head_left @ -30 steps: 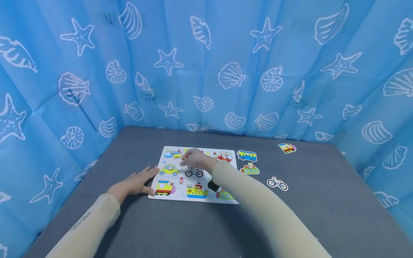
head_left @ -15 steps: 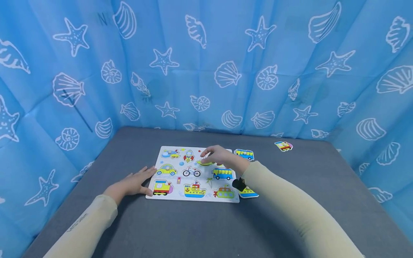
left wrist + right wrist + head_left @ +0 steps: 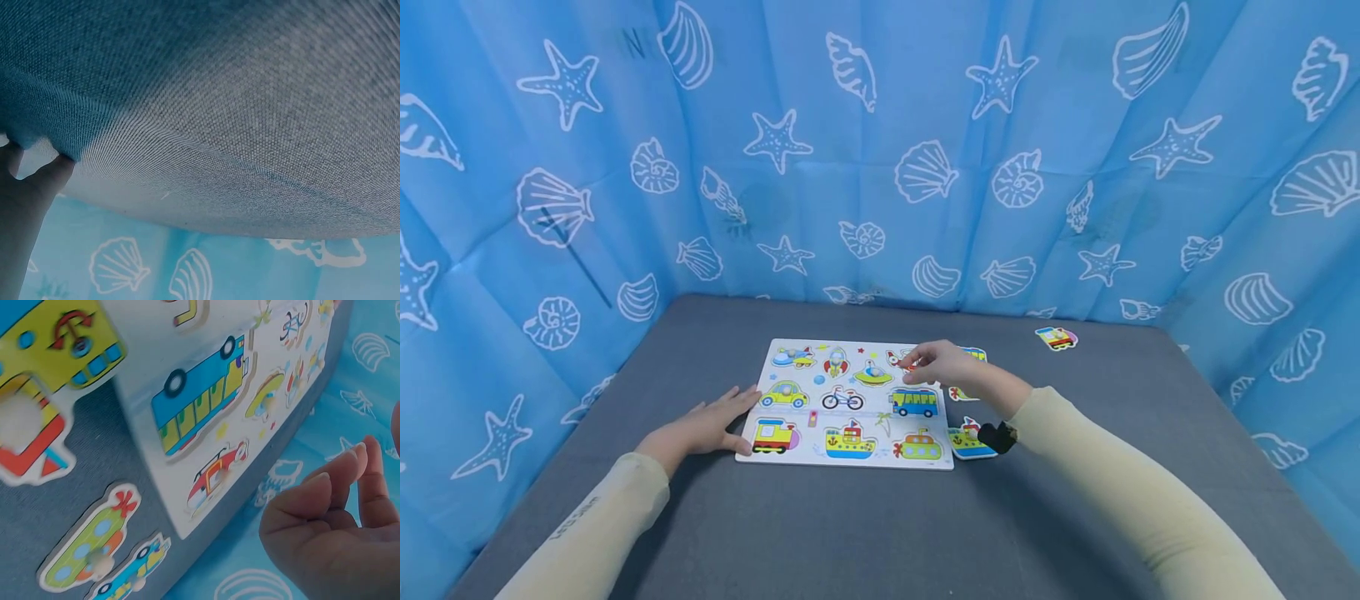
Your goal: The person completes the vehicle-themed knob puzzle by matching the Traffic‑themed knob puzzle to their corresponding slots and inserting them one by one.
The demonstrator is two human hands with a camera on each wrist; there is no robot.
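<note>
A white puzzle board [image 3: 811, 443] printed with vehicles lies flat on the grey table. My left hand [image 3: 703, 427] rests with spread fingers on its left edge; in the left wrist view only part of that hand [image 3: 25, 206] shows. Over the upper right corner hovers my right hand [image 3: 946, 364], fingers loosely bent. In the right wrist view nothing is visible between the right hand's [image 3: 337, 519] thumb and fingers. The helicopter piece [image 3: 212, 481] and flying saucer piece [image 3: 265, 397] sit in the board with knobs. The board's bus picture [image 3: 203, 394] shows no knob.
Right of the board lie a boat piece [image 3: 972, 443], a submarine piece [image 3: 84, 547] and a bus piece [image 3: 134, 569]. A train piece [image 3: 1057, 338] lies farther off at the back right. Blue shell-patterned curtains [image 3: 850, 167] stand around the table.
My right hand has moved right across the board, from above the bicycle area past the flying saucer to the helicopter corner. The left hand stays at the board's left edge.
</note>
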